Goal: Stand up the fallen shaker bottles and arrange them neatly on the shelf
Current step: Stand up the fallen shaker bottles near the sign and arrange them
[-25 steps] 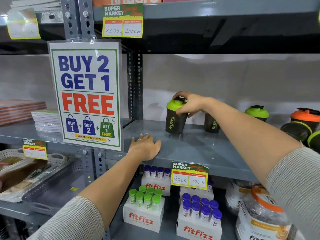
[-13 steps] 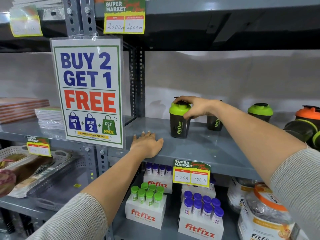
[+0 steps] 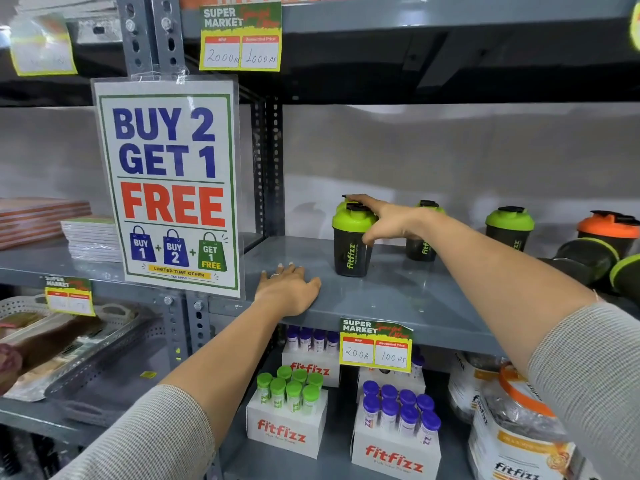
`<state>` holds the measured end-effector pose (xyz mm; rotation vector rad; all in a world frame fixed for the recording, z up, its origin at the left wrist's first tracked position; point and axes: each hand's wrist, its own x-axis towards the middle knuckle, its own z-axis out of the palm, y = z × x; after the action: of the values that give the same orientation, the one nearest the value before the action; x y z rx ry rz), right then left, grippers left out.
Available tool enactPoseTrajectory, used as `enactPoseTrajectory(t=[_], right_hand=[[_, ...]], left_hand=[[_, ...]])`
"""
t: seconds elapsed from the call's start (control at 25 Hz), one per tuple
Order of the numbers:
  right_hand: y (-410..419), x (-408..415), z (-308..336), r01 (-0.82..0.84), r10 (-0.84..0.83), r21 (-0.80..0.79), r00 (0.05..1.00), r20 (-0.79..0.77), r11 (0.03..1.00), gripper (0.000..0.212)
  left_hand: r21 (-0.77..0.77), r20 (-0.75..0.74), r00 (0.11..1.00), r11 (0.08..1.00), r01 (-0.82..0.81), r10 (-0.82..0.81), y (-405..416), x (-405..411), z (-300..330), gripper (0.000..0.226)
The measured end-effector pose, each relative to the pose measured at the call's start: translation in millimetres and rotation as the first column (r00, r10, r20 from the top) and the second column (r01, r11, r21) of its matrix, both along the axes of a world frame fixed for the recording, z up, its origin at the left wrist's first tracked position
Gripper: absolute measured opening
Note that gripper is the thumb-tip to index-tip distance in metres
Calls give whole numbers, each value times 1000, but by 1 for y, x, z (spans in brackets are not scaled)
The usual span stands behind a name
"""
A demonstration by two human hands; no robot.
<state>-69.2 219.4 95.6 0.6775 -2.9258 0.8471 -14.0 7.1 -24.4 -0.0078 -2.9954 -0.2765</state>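
Shaker bottle (image 3: 351,251) half behind right hand (image 3: 388,221)

Both arms are in a light grey ribbed knit top, sleeves pushed up past the elbows so the forearms are bare. The left hand (image 3: 289,289) has a thin silvery ring on one finger, the right hand (image 3: 388,220) looks bare, no watch or bracelets showing.

Shaker bottle (image 3: 351,242): black body, lime-green lid. Far-right shaker (image 3: 608,227): orange lid. Shelf (image 3: 398,296): grey. Offer sign (image 3: 166,185): white, blue and red lettering, green border.
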Motion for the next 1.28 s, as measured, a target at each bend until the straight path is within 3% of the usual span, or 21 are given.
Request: enactPoseTrajectory(t=[0.08, 0.2, 0.48, 0.76, 0.88, 0.96, 1.08, 1.2, 1.28], right_hand=[[2, 1, -1, 48, -47, 25, 999, -28, 999, 104], [8, 3, -1, 70, -73, -69, 996, -43, 995, 109], [-10, 6, -10, 88, -126, -200, 975, -186, 976, 79], [-5, 2, -14, 78, -120, -255, 981, -150, 964, 74], [-4, 3, -15, 77, -118, -272, 983, -139, 959, 80], [-4, 6, -16, 60, -91, -267, 990, -106, 962, 98], [7, 13, -15, 59, -80, -233, 994, -81, 971, 118], [43, 23, -8, 88, -112, -204, 988, -110, 975, 116], [80, 29, 1, 147, -176, -198, 975, -135, 969, 108]], left_hand=[[4, -2, 1000, 1000, 5, -5, 0, 1, 0, 67], [2, -8, 1000, 1000, 2, -2, 0, 2, -1, 67], [-31, -8, 1000, 999, -12, 12, 2, 5, 1, 67], [-8, -12, 1000, 1000, 4, -4, 0, 1, -1, 69], [8, -14, 1000, 1000, 17, -17, 0, 3, 0, 69], [30, -21, 1000, 999, 21, -21, 1, 5, 2, 68], [95, -153, 988, 995, -13, 28, 2, 16, -2, 55], [58, -435, 893, 993, -103, 118, 12, 30, -2, 37], [4, -548, 834, 997, -79, 69, 26, 37, 4, 31]])
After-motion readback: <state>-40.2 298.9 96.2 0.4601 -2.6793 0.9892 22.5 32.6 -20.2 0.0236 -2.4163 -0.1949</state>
